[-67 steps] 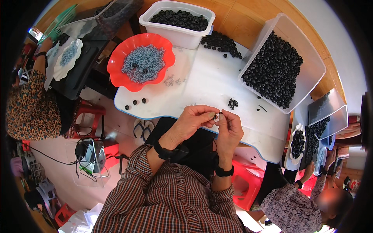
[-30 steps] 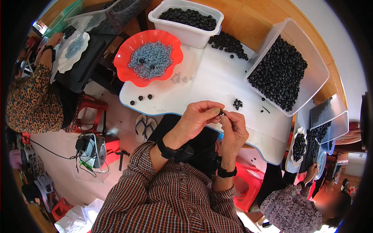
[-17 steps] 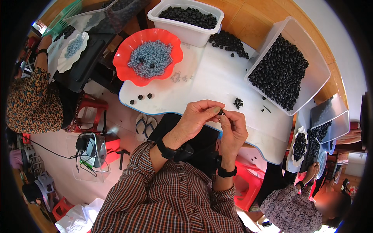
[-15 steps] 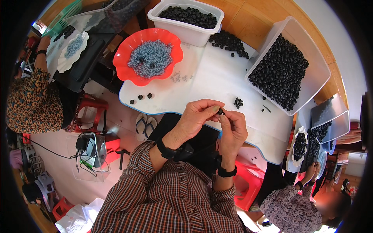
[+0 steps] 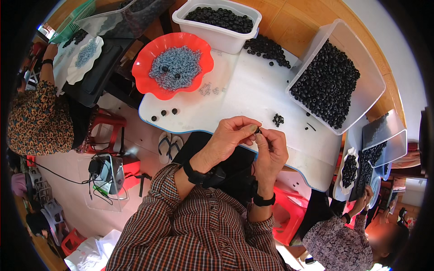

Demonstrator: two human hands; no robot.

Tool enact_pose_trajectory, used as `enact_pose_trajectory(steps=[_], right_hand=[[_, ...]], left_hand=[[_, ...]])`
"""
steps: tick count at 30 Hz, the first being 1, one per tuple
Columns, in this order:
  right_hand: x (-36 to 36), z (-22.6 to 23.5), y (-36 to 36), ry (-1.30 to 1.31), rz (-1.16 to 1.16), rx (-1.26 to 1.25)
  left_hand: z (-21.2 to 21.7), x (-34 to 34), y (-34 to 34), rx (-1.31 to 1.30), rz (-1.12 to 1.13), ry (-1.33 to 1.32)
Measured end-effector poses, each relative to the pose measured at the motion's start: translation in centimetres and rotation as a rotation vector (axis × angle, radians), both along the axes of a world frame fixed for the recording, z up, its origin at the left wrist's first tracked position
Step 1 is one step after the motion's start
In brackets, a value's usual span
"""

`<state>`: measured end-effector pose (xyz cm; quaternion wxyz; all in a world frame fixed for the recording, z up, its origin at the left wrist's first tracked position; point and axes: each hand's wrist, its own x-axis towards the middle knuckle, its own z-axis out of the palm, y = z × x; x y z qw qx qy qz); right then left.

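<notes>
Grip: left hand (image 5: 229, 135) and right hand (image 5: 271, 147), thumb and fingers of each closed on one small black piece (image 5: 257, 131), above the desk (image 5: 244, 92) near its front edge. Handling, judged: light, firm, prone to roll; best pinched at opposite sides. Beyond: small black cluster (image 5: 278, 119); red scalloped dish (image 5: 141, 67), grey-blue pieces (image 5: 174, 63); translucent bin (image 5: 368, 86), black pieces (image 5: 325, 86).
</notes>
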<state>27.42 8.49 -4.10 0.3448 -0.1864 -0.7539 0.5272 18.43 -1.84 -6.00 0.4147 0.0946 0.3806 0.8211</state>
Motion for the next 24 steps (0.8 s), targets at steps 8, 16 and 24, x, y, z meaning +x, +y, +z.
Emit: enact_pose_trajectory(steps=[8, 16, 24], right_hand=[[-0.1, 0.0, 0.3, -0.013, 0.016, 0.044], [0.0, 0.3, 0.5, 0.008, 0.034, 0.086], [0.0, 0.6, 0.5, -0.002, 0.076, 0.052]], left_hand=[[0.7, 0.1, -0.1, -0.11, 0.032, 0.153], [1.1, 0.2, 0.0, -0.141, 0.089, 0.273], [2.2, 0.4, 0.0, -0.223, 0.112, 0.376]])
